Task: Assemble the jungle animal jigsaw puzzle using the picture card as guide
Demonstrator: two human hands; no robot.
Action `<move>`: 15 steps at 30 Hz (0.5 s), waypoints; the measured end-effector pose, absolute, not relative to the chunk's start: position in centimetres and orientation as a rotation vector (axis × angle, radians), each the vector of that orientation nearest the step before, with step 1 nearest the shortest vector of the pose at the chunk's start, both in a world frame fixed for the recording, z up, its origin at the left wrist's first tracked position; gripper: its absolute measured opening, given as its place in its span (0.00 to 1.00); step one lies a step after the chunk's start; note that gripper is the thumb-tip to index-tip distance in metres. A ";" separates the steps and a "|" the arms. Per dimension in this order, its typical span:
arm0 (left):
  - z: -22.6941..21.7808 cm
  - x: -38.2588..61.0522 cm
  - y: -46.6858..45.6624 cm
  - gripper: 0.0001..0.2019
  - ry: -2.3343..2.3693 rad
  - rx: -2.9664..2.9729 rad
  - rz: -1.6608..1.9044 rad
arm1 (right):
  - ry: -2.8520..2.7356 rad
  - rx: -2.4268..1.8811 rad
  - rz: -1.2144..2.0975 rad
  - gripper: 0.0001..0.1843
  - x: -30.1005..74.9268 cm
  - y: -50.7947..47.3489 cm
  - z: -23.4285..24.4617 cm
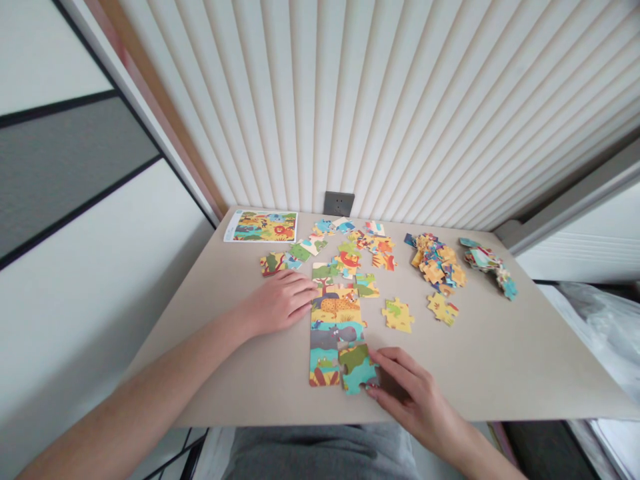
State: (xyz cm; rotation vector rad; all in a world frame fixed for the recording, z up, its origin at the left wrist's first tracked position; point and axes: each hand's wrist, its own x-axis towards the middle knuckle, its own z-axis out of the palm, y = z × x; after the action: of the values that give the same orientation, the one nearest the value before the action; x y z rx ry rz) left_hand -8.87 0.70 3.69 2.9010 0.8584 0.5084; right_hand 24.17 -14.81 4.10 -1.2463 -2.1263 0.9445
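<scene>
A column of joined jigsaw pieces (pixel 334 320) runs down the middle of the beige table (pixel 500 360). My left hand (pixel 280 303) lies flat on the table, fingers stretched against the column's left edge. My right hand (pixel 407 387) pinches a green-and-teal puzzle piece (pixel 357 370) at the column's lower right corner, pressing it against the joined pieces.
Loose pieces (pixel 350 250) lie scattered behind the column, with two piles (pixel 437 263) further right. Two single yellow pieces (pixel 399 315) sit right of the column. A reference picture (pixel 261 226) lies at the back left, a wall socket (pixel 339 203) behind.
</scene>
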 end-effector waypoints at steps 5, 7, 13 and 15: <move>3.7 -8.8 0.7 0.16 0.850 2.882 0.523 | -2.136 -1.222 0.961 0.28 24.5 -14.1 4.4; 3.8 -8.8 0.7 0.16 0.849 2.875 0.531 | -2.119 -1.222 0.961 0.28 24.5 -13.9 4.4; 3.9 -8.8 0.7 0.15 0.847 2.891 0.497 | -2.142 -1.251 0.898 0.28 24.5 -13.7 4.4; 3.9 -8.8 0.7 0.15 0.854 2.894 0.486 | -2.155 -1.262 0.863 0.30 24.5 -13.7 4.2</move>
State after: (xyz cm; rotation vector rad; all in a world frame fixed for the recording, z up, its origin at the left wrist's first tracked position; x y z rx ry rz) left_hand -8.79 0.70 3.91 2.8943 0.8539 0.4863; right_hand 24.52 -13.67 4.22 -1.2617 -2.1548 0.8634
